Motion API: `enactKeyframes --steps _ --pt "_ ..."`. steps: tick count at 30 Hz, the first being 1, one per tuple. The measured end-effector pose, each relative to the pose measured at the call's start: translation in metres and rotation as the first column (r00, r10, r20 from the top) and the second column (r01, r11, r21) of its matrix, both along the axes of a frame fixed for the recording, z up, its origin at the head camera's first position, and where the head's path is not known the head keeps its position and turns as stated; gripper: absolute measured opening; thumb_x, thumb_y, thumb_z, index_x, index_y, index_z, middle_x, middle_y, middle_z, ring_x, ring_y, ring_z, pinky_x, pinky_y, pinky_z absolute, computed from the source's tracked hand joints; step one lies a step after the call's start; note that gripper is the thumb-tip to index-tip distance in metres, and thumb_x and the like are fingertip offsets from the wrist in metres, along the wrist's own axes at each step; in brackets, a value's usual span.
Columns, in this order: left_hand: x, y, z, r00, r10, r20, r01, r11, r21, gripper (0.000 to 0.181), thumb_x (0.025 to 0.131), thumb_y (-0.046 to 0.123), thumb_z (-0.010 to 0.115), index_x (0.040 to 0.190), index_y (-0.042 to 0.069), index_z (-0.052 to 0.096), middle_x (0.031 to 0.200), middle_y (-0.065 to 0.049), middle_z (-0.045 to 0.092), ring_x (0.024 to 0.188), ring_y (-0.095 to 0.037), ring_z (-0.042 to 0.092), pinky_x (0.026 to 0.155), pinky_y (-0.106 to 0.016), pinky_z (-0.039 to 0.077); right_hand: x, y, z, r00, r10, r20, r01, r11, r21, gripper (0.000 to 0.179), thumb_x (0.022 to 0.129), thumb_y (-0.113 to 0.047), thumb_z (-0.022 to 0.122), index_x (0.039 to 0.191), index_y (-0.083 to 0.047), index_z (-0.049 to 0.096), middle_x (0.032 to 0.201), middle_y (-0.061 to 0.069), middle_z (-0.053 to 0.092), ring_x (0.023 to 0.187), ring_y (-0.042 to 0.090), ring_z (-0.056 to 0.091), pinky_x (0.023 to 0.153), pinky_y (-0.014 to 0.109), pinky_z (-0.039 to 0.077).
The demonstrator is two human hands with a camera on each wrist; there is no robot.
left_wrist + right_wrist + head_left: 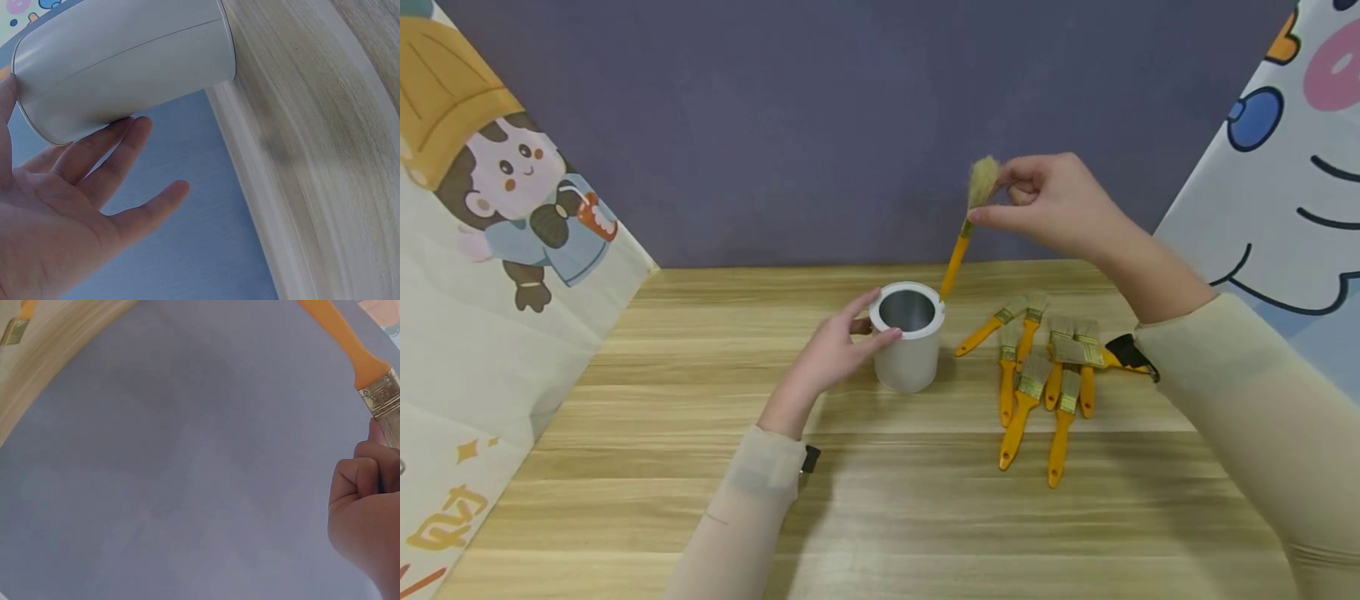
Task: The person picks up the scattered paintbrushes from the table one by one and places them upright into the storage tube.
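A white cylindrical can (907,364) with an open top and grey inside stands upright on the table. My left hand (827,352) holds it from the left, thumb and index finger at the rim; in the left wrist view other fingers touch the can's side (125,59) and the little finger sticks out. Up at the right, my right hand (1060,200) pinches a paintbrush (956,262) by its bristle end. The brush's orange handle slants down, its tip beside the can's right rim. In the right wrist view, its metal band (379,392) shows above the curled fingers.
Several orange-handled paintbrushes (1021,417) lie in a loose, overlapping pile right of the can, beneath the right forearm. Behind the wooden table (647,433) rises a dark bluish wall (760,133). Cartoon-printed panels (467,333) stand at both sides.
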State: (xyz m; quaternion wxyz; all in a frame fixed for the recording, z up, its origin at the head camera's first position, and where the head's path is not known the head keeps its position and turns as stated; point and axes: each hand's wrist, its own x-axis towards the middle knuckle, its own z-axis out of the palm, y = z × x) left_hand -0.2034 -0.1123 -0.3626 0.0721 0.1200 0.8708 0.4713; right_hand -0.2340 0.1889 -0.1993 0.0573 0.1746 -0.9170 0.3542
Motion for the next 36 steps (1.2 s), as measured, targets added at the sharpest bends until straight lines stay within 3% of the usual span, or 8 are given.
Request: enactKeyframes --steps 4,18,36 --pt "-0.001 0.0 0.0 1.0 -0.009 0.009 0.009 1.0 0.001 0.087 0.096 0.056 0.076 0.168 0.03 0.033 0.163 -0.016 0.051 0.144 -0.03 0.06 0.116 -0.058 0.052 -0.004 -0.012 -0.003 1.0 0.017 0.017 -0.017 1.0 -0.006 0.052 0.093 -0.045 0.083 0.129 -0.01 0.07 0.058 -0.006 0.027 0.054 0.016 0.027 0.088 0.03 0.047" --pt "0.0 0.0 0.002 1.0 -0.01 0.023 0.01 1.0 -0.006 0.086 0.096 0.059 0.074 0.167 0.035 0.033 0.165 -0.013 0.05 0.145 -0.029 0.059 0.115 -0.057 0.053 -0.013 -0.036 -0.032 0.994 0.096 0.045 -0.096 0.995 -0.006 0.045 0.095 -0.044 0.081 0.124 -0.011 0.071 0.056 -0.007 0.029 0.049 0.014 0.028 0.057 0.032 0.04" --pt "0.001 0.0 0.001 0.999 -0.019 0.027 0.019 1.0 0.008 0.085 0.097 0.058 0.073 0.167 0.035 0.032 0.165 -0.013 0.05 0.144 -0.029 0.06 0.114 -0.057 0.054 -0.026 -0.056 -0.086 0.985 0.131 0.116 -0.134 0.991 0.018 0.043 0.091 -0.042 0.083 0.12 -0.012 0.073 0.055 -0.007 0.032 0.051 0.013 0.029 0.053 0.029 0.034"
